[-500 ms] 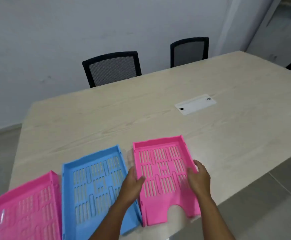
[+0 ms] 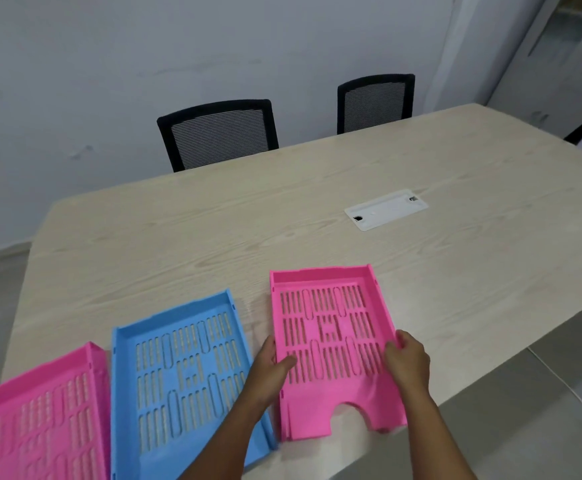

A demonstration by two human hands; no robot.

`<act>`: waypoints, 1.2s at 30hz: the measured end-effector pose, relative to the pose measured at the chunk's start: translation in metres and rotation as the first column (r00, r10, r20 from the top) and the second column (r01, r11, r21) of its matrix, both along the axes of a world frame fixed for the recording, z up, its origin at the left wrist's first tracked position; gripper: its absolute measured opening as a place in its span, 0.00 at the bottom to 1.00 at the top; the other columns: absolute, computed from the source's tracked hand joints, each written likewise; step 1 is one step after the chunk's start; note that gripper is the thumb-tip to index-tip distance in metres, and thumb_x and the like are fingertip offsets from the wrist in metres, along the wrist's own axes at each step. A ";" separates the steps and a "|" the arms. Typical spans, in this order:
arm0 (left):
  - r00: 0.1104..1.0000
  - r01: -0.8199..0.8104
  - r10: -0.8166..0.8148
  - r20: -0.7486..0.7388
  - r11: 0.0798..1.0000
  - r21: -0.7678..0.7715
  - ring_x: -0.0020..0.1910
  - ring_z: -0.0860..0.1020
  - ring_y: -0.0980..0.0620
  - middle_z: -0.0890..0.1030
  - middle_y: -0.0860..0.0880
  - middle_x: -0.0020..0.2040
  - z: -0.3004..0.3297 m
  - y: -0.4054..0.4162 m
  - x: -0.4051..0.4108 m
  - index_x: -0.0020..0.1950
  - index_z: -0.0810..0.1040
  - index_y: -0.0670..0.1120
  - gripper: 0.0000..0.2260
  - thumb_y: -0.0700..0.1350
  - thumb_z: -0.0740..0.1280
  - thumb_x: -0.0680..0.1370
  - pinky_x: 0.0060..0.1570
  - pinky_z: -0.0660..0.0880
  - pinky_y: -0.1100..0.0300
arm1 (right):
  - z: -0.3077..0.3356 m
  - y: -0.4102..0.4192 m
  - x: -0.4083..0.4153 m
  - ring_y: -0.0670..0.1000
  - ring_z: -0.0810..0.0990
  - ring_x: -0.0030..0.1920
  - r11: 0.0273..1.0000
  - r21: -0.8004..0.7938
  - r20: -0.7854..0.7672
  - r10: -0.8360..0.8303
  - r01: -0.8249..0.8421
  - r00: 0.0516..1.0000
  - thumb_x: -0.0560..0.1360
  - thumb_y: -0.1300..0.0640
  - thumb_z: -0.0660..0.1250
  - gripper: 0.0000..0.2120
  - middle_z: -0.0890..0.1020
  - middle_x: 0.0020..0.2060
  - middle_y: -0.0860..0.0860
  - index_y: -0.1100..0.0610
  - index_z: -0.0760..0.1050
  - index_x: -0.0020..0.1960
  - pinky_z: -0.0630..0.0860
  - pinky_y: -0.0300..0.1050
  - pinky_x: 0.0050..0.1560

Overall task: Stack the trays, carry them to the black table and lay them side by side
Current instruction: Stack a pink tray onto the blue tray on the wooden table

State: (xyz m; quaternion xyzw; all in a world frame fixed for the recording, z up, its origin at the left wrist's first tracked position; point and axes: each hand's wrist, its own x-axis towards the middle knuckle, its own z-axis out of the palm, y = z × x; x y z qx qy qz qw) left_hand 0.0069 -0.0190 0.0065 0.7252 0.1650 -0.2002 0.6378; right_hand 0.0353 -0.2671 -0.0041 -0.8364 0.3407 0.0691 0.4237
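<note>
**Both hands clamp the right-hand pink tray for the first stack**

Nearest the camera, the left hand (image 2: 271, 362) and right hand (image 2: 406, 358) grip the pink tray (image 2: 331, 344) by its two long side walls. The left thumb lies over the slotted floor with the other fingers under or behind the wall; the right fingers (image 2: 400, 337) curl over the opposite wall. Both hands are closed on the tray, held about midway along its length, probably so that it lifts level rather than tipping. Its notched front edge overhangs the near edge of the wooden table (image 2: 213, 230), below the wrists; whether the tray is already off the surface cannot be told.

Just outside the left hand, nearly touching its knuckles, lies the blue tray (image 2: 182, 375), flat, open side up. It looks the likely place to set the held tray, being the shortest reach. Beyond that, farther to the left, a second pink tray (image 2: 40, 417) sits just beside the blue one, cut off by the frame.

Ahead of the fingertips the tabletop is bare up to a white cable hatch (image 2: 386, 209). Two black mesh chairs (image 2: 218, 133) stand at the far edge. No black table is in view, so the carrying step lies well ahead.
</note>
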 end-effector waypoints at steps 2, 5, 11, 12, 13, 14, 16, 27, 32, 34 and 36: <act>0.998 -0.028 0.031 0.063 0.999 -0.041 0.68 0.72 0.55 0.73 0.55 0.72 0.011 -0.005 0.004 0.75 0.65 0.57 0.27 0.43 0.68 0.78 0.72 0.65 0.50 | 0.011 -0.002 0.004 0.62 0.82 0.55 1.000 -0.021 0.042 0.005 -0.004 0.999 0.72 0.55 0.59 0.22 0.84 0.56 0.59 0.60 0.77 0.63 0.80 0.59 0.57; 0.984 -0.076 0.085 0.157 0.995 -0.062 0.69 0.65 0.58 0.66 0.59 0.71 0.022 -0.007 0.010 0.79 0.59 0.54 0.30 0.42 0.67 0.79 0.66 0.60 0.58 | 0.035 0.004 0.009 0.62 0.82 0.53 0.999 -0.041 0.111 0.018 -0.013 0.994 0.74 0.56 0.59 0.20 0.84 0.55 0.59 0.59 0.77 0.63 0.80 0.58 0.56; 0.935 -0.229 0.246 0.256 0.969 -0.095 0.67 0.67 0.59 0.69 0.58 0.69 0.033 0.033 0.002 0.79 0.60 0.50 0.30 0.40 0.67 0.79 0.65 0.63 0.60 | 0.070 0.050 0.006 0.60 0.80 0.54 0.997 -0.025 0.252 0.075 -0.071 0.965 0.78 0.61 0.62 0.15 0.84 0.53 0.60 0.64 0.79 0.61 0.75 0.51 0.56; 0.924 -0.265 0.277 0.263 0.961 -0.080 0.67 0.68 0.58 0.70 0.57 0.68 0.035 0.045 -0.004 0.78 0.61 0.50 0.29 0.40 0.67 0.79 0.64 0.64 0.60 | 0.071 0.062 0.004 0.59 0.79 0.51 0.994 -0.015 0.260 0.104 -0.104 0.960 0.78 0.61 0.62 0.14 0.83 0.50 0.58 0.64 0.79 0.61 0.74 0.49 0.55; 0.914 -0.296 0.301 0.273 0.953 -0.063 0.67 0.69 0.57 0.71 0.56 0.68 0.034 0.057 -0.012 0.78 0.62 0.49 0.29 0.40 0.68 0.79 0.65 0.65 0.59 | 0.071 0.075 0.002 0.56 0.78 0.48 0.990 -0.007 0.256 0.137 -0.140 0.957 0.78 0.62 0.62 0.14 0.82 0.47 0.57 0.64 0.79 0.60 0.74 0.48 0.53; 0.902 -0.334 0.334 0.274 0.941 -0.049 0.69 0.68 0.57 0.71 0.55 0.70 0.033 0.069 -0.020 0.78 0.62 0.48 0.29 0.40 0.68 0.79 0.66 0.64 0.59 | 0.069 0.089 0.000 0.55 0.77 0.45 0.983 -0.003 0.259 0.178 -0.184 0.949 0.78 0.61 0.62 0.14 0.82 0.46 0.56 0.63 0.79 0.59 0.74 0.48 0.52; 0.871 -0.419 0.408 0.273 0.908 -0.020 0.71 0.67 0.56 0.68 0.54 0.72 0.029 0.095 -0.039 0.78 0.62 0.45 0.29 0.39 0.68 0.78 0.67 0.63 0.60 | 0.062 0.117 -0.005 0.54 0.79 0.43 0.962 -0.003 0.262 0.265 -0.274 0.928 0.77 0.61 0.62 0.12 0.84 0.45 0.55 0.60 0.81 0.55 0.77 0.49 0.50; 0.815 -0.567 0.528 0.238 0.811 0.142 0.77 0.61 0.45 0.61 0.46 0.79 0.018 0.191 -0.133 0.79 0.57 0.47 0.32 0.42 0.68 0.79 0.72 0.60 0.47 | 0.037 0.217 -0.041 0.40 0.81 0.37 0.773 0.032 0.259 0.606 -0.634 0.752 0.77 0.61 0.62 0.09 0.85 0.40 0.47 0.55 0.81 0.52 0.72 0.28 0.30; 0.828 -0.555 0.517 0.215 0.810 0.187 0.77 0.60 0.42 0.57 0.46 0.80 0.010 0.198 -0.143 0.80 0.55 0.49 0.33 0.45 0.67 0.79 0.72 0.60 0.42 | 0.035 0.223 -0.049 0.36 0.79 0.38 0.749 0.013 0.252 0.638 -0.662 0.728 0.78 0.60 0.63 0.12 0.83 0.42 0.46 0.56 0.81 0.58 0.70 0.25 0.32; 0.838 -0.541 0.503 0.212 0.819 0.192 0.77 0.59 0.42 0.57 0.47 0.80 0.008 0.199 -0.143 0.80 0.54 0.50 0.34 0.45 0.68 0.79 0.72 0.60 0.42 | 0.035 0.223 -0.051 0.35 0.78 0.37 0.754 0.007 0.255 0.633 -0.656 0.731 0.78 0.61 0.63 0.12 0.81 0.39 0.43 0.55 0.81 0.58 0.70 0.26 0.33; 0.845 -0.529 0.493 0.209 0.829 0.183 0.78 0.59 0.42 0.57 0.47 0.80 0.006 0.201 -0.142 0.80 0.54 0.49 0.34 0.45 0.68 0.79 0.72 0.60 0.43 | 0.036 0.221 -0.052 0.36 0.78 0.36 0.768 -0.007 0.271 0.618 -0.640 0.738 0.78 0.61 0.64 0.11 0.80 0.37 0.41 0.56 0.81 0.57 0.74 0.29 0.36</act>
